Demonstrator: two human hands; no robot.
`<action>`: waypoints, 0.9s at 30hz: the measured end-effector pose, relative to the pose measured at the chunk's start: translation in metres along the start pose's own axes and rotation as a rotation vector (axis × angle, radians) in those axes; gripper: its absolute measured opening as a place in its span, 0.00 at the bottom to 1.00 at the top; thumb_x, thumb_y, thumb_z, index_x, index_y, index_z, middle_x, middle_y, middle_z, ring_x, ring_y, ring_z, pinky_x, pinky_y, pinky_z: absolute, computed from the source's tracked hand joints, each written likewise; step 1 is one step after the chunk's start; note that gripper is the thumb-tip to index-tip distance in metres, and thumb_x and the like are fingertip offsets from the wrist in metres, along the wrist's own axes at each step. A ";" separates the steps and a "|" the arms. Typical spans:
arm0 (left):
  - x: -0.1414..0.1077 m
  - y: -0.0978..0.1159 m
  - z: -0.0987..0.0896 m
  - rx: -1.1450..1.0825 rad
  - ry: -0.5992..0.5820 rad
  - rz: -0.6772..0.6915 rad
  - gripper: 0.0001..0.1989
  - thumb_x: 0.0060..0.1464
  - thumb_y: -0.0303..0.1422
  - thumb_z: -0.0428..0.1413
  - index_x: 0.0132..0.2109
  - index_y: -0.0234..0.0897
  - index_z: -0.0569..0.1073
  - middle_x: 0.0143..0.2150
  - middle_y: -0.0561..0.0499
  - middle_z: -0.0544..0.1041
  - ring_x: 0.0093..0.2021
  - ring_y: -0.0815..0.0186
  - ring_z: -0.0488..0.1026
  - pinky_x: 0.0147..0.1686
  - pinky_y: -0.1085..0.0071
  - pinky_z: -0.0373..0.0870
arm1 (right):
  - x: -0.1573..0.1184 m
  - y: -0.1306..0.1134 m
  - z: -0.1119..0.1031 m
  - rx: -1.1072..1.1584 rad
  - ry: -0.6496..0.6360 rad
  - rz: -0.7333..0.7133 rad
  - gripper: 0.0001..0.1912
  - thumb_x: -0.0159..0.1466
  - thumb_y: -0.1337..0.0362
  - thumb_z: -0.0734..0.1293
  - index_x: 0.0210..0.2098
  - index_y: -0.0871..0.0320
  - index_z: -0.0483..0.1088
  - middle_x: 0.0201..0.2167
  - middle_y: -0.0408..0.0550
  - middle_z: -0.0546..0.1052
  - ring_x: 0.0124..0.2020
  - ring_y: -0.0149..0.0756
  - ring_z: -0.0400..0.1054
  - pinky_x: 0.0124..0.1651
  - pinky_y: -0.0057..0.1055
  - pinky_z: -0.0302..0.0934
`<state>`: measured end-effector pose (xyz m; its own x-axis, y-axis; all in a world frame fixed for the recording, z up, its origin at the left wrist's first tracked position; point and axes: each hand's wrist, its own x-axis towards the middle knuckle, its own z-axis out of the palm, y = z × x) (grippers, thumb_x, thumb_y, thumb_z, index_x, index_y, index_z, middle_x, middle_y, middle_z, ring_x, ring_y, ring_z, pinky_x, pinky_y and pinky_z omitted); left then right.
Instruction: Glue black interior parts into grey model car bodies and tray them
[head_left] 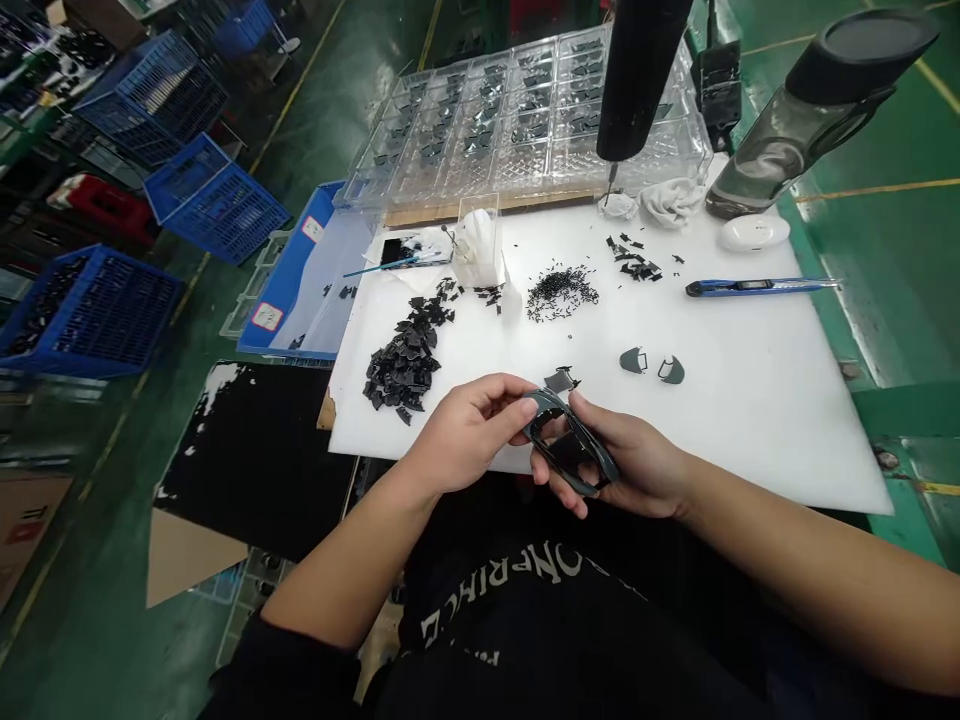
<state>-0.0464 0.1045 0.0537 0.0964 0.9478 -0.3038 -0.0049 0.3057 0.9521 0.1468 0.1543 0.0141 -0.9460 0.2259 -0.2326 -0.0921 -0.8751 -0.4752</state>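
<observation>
A dark grey, hollow plastic shell (598,462) with a large oval opening is held up between my hands at the white board's near edge. My left hand (469,430) pinches its far left end between thumb and fingers. Around its right side my right hand (641,460) is closed, with fingertips showing underneath. Just beyond the shell lies a small dark plastic piece (560,379). To the right, two small curved grey parts, a left one (634,360) and a right one (671,370), lie apart on the board.
On the white board (750,430) are a heap of black plastic pieces (405,360), tiny black screws (562,290) and a blue utility knife (761,287). A black electric screwdriver (641,80) hangs before a clear compartment tray (517,120). A bottle (795,130) stands right; a blue tray (300,260) lies left.
</observation>
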 end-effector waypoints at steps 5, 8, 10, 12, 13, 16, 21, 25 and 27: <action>0.005 -0.003 0.005 -0.022 -0.004 -0.016 0.11 0.59 0.39 0.59 0.42 0.36 0.75 0.35 0.49 0.78 0.31 0.70 0.73 0.35 0.71 0.71 | -0.006 -0.002 -0.008 0.004 0.073 0.032 0.29 0.72 0.44 0.56 0.45 0.63 0.73 0.40 0.57 0.78 0.29 0.35 0.75 0.31 0.28 0.72; 0.005 -0.010 0.004 -0.099 0.052 -0.019 0.10 0.57 0.38 0.61 0.42 0.36 0.76 0.35 0.50 0.79 0.33 0.69 0.75 0.37 0.72 0.72 | -0.010 -0.006 -0.010 -0.013 0.126 0.022 0.26 0.70 0.45 0.60 0.45 0.63 0.74 0.34 0.56 0.80 0.30 0.37 0.77 0.35 0.28 0.73; 0.004 -0.015 0.003 -0.162 0.128 -0.031 0.11 0.55 0.37 0.63 0.42 0.36 0.76 0.34 0.51 0.78 0.33 0.72 0.74 0.37 0.75 0.72 | -0.012 -0.009 -0.011 -0.004 0.145 -0.034 0.23 0.70 0.48 0.63 0.45 0.63 0.74 0.34 0.55 0.80 0.32 0.37 0.77 0.36 0.27 0.73; 0.001 -0.017 0.003 -0.257 0.187 -0.051 0.11 0.54 0.36 0.64 0.41 0.35 0.75 0.32 0.52 0.78 0.31 0.74 0.73 0.35 0.77 0.71 | -0.011 -0.012 -0.012 0.018 0.161 -0.109 0.20 0.68 0.51 0.66 0.45 0.63 0.75 0.38 0.54 0.80 0.35 0.38 0.78 0.38 0.26 0.74; -0.001 -0.018 0.005 -0.318 0.208 -0.065 0.11 0.54 0.36 0.65 0.40 0.34 0.74 0.32 0.53 0.78 0.30 0.74 0.73 0.35 0.77 0.71 | -0.011 -0.013 -0.013 0.028 0.171 -0.150 0.19 0.67 0.52 0.68 0.45 0.63 0.75 0.40 0.53 0.79 0.36 0.38 0.78 0.38 0.26 0.74; -0.007 -0.020 0.013 -0.489 0.229 -0.123 0.14 0.52 0.34 0.65 0.40 0.34 0.70 0.32 0.52 0.79 0.29 0.72 0.76 0.35 0.76 0.72 | -0.009 -0.013 -0.017 0.031 0.202 -0.260 0.17 0.66 0.54 0.70 0.43 0.64 0.76 0.39 0.53 0.80 0.35 0.36 0.78 0.38 0.25 0.74; -0.017 -0.024 0.033 -0.665 0.181 -0.184 0.17 0.51 0.33 0.66 0.42 0.35 0.66 0.38 0.49 0.81 0.36 0.67 0.81 0.36 0.76 0.75 | -0.005 -0.009 -0.021 -0.030 0.209 -0.310 0.15 0.66 0.56 0.70 0.40 0.64 0.76 0.39 0.54 0.80 0.30 0.32 0.76 0.32 0.23 0.73; -0.024 -0.026 0.044 -0.735 0.156 -0.194 0.18 0.51 0.34 0.66 0.44 0.36 0.66 0.39 0.47 0.82 0.40 0.65 0.81 0.39 0.75 0.75 | -0.005 -0.007 -0.018 -0.093 0.239 -0.326 0.16 0.67 0.55 0.69 0.43 0.64 0.75 0.36 0.55 0.80 0.30 0.34 0.75 0.31 0.25 0.72; -0.027 -0.027 0.047 -0.765 0.130 -0.194 0.18 0.51 0.34 0.66 0.43 0.36 0.67 0.40 0.46 0.82 0.42 0.64 0.81 0.40 0.75 0.75 | -0.006 -0.006 -0.016 -0.084 0.257 -0.335 0.19 0.66 0.55 0.69 0.49 0.63 0.73 0.40 0.55 0.80 0.34 0.37 0.76 0.34 0.28 0.73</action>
<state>-0.0018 0.0663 0.0382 0.0492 0.8602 -0.5076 -0.6857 0.3986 0.6091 0.1578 0.1651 0.0043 -0.7590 0.6001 -0.2525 -0.3455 -0.6999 -0.6251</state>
